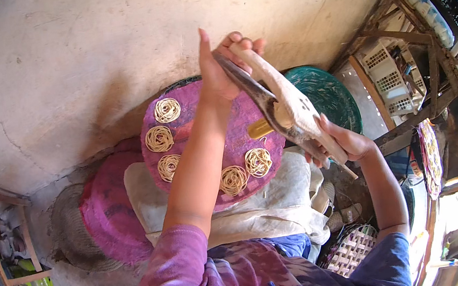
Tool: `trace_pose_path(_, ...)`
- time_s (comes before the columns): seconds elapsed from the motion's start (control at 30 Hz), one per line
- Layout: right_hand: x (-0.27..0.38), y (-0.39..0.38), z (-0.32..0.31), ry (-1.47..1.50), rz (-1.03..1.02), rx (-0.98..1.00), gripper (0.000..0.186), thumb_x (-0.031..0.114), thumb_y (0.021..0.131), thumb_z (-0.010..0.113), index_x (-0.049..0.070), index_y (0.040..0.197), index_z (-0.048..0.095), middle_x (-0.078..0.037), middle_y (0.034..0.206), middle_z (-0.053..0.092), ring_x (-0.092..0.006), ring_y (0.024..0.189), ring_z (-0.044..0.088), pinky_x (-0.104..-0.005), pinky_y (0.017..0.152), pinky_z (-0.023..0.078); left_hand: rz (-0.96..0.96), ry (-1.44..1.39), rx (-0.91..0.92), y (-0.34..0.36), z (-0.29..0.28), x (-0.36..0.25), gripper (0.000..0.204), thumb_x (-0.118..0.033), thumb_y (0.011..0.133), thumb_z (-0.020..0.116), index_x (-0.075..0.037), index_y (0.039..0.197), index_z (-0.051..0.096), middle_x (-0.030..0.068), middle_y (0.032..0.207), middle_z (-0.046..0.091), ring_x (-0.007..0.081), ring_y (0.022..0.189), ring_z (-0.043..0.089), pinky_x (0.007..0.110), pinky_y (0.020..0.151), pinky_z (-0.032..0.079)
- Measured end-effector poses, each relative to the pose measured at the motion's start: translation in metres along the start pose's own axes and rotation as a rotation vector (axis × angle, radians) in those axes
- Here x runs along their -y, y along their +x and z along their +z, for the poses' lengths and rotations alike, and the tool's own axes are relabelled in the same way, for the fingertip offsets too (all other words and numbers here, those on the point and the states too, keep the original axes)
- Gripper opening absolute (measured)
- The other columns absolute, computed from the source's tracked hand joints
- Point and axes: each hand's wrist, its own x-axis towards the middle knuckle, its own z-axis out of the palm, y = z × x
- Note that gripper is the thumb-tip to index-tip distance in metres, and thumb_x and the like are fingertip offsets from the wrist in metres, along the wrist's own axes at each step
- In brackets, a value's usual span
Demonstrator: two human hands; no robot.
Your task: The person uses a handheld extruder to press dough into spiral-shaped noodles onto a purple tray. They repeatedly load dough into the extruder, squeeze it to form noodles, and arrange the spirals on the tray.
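Note:
Held up in front of me is a two-handled wooden press (293,100), one half pale and the other dark. My left hand (224,68) wraps its fingers round the upper handle ends, thumb sticking up. Lower down, my right hand (350,140) grips the opposite ends. A yellowish cylinder (259,129) juts from the press's underside, a thin strand hanging beside it. Beneath is a round purple cloth (189,106) bearing several pale coils of dough strands, such as one coil (167,110) at the far left and another coil (258,162) at the near right. My left forearm covers part of the cloth.
A green basin (323,93) stands behind the press on the right, near a wooden rack (429,35) with white plastic baskets. Another purple cloth (113,210) lies at left over a woven basket (73,230). A woven container (353,248) sits near my right elbow. A wall rises behind.

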Motion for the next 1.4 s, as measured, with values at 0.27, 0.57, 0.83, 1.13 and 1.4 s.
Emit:
trace_pose_path(0.27,0.015,0.021,0.004,-0.498,0.161,-0.393,0.083,0.072,0.097,0.024,0.001,0.074,0.061,-0.007,0.059,0.056,-0.015,0.05,0.054,-0.0324,0.049,0.044,-0.03,-0.197,-0.149,0.018,-0.051,0.027,0.057,-0.066,0.094,0.035,-0.014,0.078,0.052,0.0021,0.068,0.052,0.022,0.068,0.054,0.041,0.074,0.044)
trace_pose_path(0.57,0.049,-0.001,0.013,-0.555,0.098,-0.369,0.08,0.071,0.097,0.028,0.003,0.074,0.063,-0.002,0.054,0.052,-0.0116,0.046,0.051,-0.0285,0.045,0.041,-0.004,-0.23,-0.173,0.02,-0.03,0.029,0.053,-0.062,0.096,0.033,-0.015,0.079,0.052,0.0006,0.067,0.051,0.0209,0.066,0.053,0.041,0.073,0.043)
trace_pose_path(0.83,0.026,-0.001,0.011,-0.447,0.081,-0.356,0.08,0.07,0.097,0.032,0.0,0.07,0.062,-0.004,0.053,0.052,-0.0124,0.046,0.052,-0.0289,0.045,0.041,0.011,-0.101,-0.309,0.008,-0.021,0.022,0.047,-0.055,0.098,0.031,-0.017,0.077,0.05,-0.0021,0.063,0.048,0.0173,0.061,0.05,0.039,0.071,0.043)
trace_pose_path(1.13,0.005,0.008,-0.02,0.268,0.034,-0.161,0.081,0.071,0.097,0.025,0.001,0.126,0.054,-0.02,0.082,0.067,-0.0229,0.054,0.064,-0.0343,0.053,0.057,0.029,-0.307,-0.169,0.02,-0.058,0.049,0.044,-0.051,0.099,0.039,-0.018,0.073,0.051,-0.0053,0.059,0.047,0.0159,0.055,0.049,0.037,0.069,0.044)
trace_pose_path(1.4,-0.08,0.096,-0.031,0.792,-0.139,0.334,0.075,0.068,0.095,0.034,0.011,0.141,0.044,-0.025,0.091,0.063,-0.0238,0.055,0.062,-0.0374,0.047,0.055,0.101,-0.423,-0.233,0.013,-0.076,0.04,0.043,-0.055,0.097,0.041,-0.019,0.074,0.047,-0.0051,0.06,0.044,0.0146,0.055,0.047,0.035,0.064,0.042)
